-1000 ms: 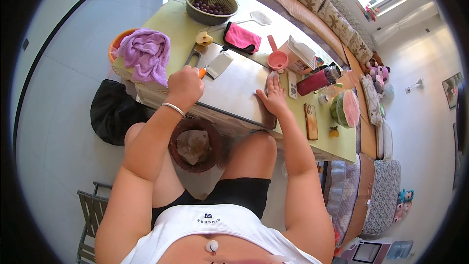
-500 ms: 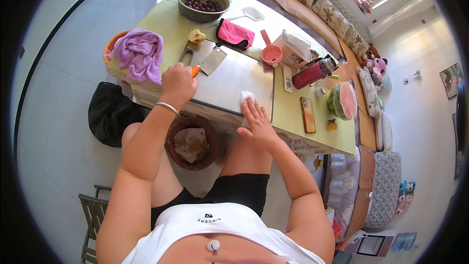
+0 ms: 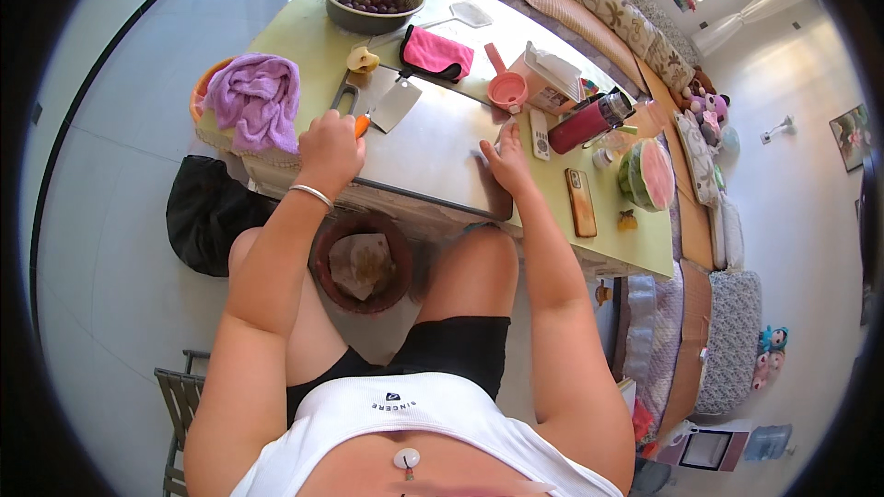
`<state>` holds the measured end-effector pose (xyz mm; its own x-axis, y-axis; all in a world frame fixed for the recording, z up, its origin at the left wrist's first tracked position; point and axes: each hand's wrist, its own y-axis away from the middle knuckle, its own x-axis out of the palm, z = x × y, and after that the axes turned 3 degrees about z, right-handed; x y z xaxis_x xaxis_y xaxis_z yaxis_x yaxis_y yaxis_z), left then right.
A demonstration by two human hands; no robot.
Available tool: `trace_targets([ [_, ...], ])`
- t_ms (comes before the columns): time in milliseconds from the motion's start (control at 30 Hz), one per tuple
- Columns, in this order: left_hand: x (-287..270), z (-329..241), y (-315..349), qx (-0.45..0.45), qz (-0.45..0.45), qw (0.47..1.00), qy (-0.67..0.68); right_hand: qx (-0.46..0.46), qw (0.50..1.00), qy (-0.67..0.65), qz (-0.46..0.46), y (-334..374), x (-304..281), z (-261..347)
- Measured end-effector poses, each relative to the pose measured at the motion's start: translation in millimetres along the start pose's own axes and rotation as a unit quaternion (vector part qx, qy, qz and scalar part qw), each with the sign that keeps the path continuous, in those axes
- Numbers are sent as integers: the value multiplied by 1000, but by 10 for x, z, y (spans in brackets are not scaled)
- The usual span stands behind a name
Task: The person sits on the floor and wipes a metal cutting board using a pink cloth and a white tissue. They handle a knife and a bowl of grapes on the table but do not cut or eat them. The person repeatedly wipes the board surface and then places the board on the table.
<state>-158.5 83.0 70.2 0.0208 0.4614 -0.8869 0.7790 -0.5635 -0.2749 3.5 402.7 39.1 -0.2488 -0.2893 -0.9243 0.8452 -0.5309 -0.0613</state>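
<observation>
A metal cutting board with a grey loop handle lies at the table's front. My left hand, at its left front edge, is closed round the orange handle of a wide-bladed knife, whose blade rests over the board. My right hand is at the board's right edge, fingers fairly straight, pressing a crumpled white tissue that they mostly hide. Beyond the knife sits a cut piece of pale fruit.
Farther back are a green colander of dark fruit, a pink cloth and a pink tissue box. A flask, phone and cut watermelon stand right; a purple towel lies left. Below is a bin.
My right hand has slid the tissue away from the board's front edge, toward its far right side. My left hand keeps its hold on the knife. The view has shifted slightly.
</observation>
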Motion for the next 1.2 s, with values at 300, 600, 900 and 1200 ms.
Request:
trace_targets([
  [300, 7, 16, -6, -7, 10, 1000, 27, 31, 993, -110, -27, 774, -64, 243],
  [600, -42, 43, -6, 0, 26, 999, 36, 46, 995, -8, -87, 1556, 168, 585],
  [900, -88, 140, -15, 8, 31, 995, 89, -109, 993, 6, -51, 1642, 299, 1294],
  [1200, -158, 451, -94, -19, 51, 957, 286, -138, 969, 199, -41, 1256, 139, 698],
])
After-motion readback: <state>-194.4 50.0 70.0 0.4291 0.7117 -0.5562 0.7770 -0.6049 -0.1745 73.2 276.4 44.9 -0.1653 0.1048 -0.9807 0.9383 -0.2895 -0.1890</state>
